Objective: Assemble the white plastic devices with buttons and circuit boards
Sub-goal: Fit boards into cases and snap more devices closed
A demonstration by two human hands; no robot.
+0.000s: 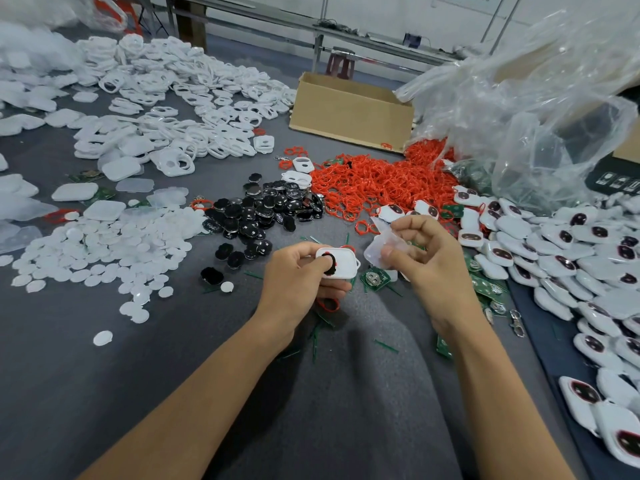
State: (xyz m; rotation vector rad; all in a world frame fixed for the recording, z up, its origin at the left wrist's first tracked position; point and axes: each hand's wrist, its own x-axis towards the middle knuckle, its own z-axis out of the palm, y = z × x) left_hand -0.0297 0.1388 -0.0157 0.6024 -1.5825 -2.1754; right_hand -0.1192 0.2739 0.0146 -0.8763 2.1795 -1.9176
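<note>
Left hand (pixel 301 271) grips a white housing (pixel 341 265) just below frame ctr: fingers curled under it, thumb tip on a black button (pixel 330 268) set in its left end, bit of red showing round the button. Right hand (pixel 426 254) sits at 3 o'clock of the housing, close but not touching it, and pinches a clear cover (pixel 379 251) btwn thumb and fingers. Both parts are held up off the grey surface (pixel 138 375).

Under the hands:
- green circuit board (pixel 373 279) w/ a round metal part, at 5 o'clock of the housing
- red ring (pixel 329 304) at 6 o'clock, half hidden by the left hand
- thin green strips (pixel 386 345) scattered around

Stock, from frame ctr:
- black buttons pile (pixel 263 209) at 10 o'clock, near
- red rings heap (pixel 374 181) at 1 o'clock, touching the black pile's right edge
- white discs (pixel 104 251) at 9 o'clock
- spare clear covers (pixel 135 185) at 10 o'clock, just above the discs
- empty white housings heap (pixel 166 98) at 11 o'clock, far
- assembled devices (pixel 554 254) from 3 down to 5 o'clock, dark windows up
- cardboard box (pixel 349 112) at 12 o'clock
- plastic bag (pixel 519 116) at 2 o'clock — its mouth lies over the red heap
</note>
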